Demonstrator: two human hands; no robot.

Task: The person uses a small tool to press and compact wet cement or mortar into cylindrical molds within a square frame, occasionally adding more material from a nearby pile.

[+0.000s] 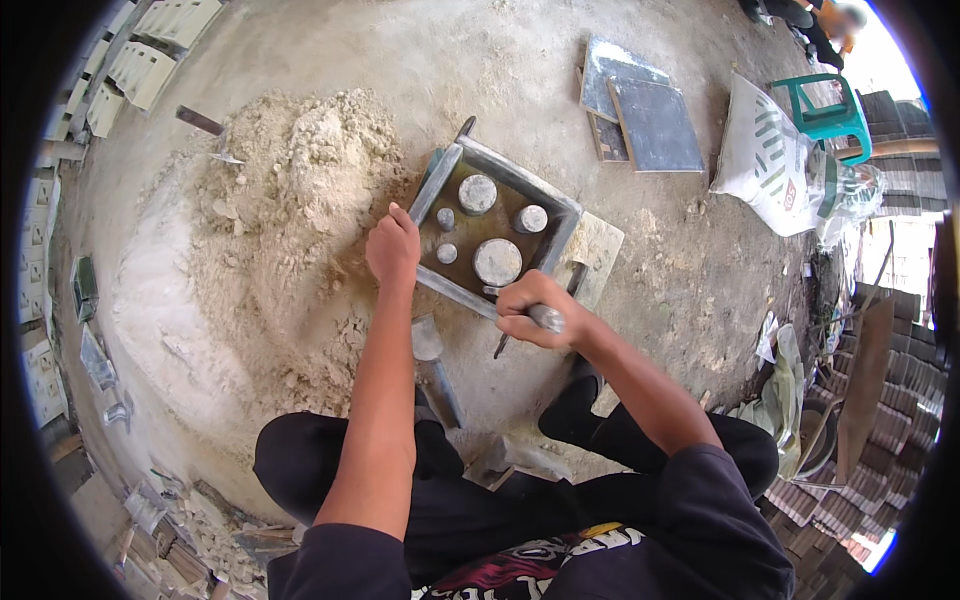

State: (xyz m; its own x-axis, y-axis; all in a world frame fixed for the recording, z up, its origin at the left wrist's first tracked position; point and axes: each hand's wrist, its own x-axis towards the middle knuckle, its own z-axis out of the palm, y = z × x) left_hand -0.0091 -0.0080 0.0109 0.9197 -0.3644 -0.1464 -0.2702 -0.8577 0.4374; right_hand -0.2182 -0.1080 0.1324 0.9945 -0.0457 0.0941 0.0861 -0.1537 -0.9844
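A grey square frame (510,167) sits on the ground in front of me, slightly turned. Inside it stand several round grey cylinders of different sizes, among them a wide one (497,262) near my right hand and another (478,194) at the far side. My left hand (393,245) is closed at the frame's left corner, its fingers curled over the edge. Over the near right corner, my right hand (543,310) is wrapped round a grey rod-like tool (547,318) with a rounded upper end. The fist hides most of this tool.
Loose pale powder (310,170) lies heaped at left, with a wooden-handled tool (200,120) on it. A flat-bladed tool (428,340) rests near my feet. Farther right are dark boards (655,125), a white sack (760,155), a green stool (850,120) and another person (828,28).
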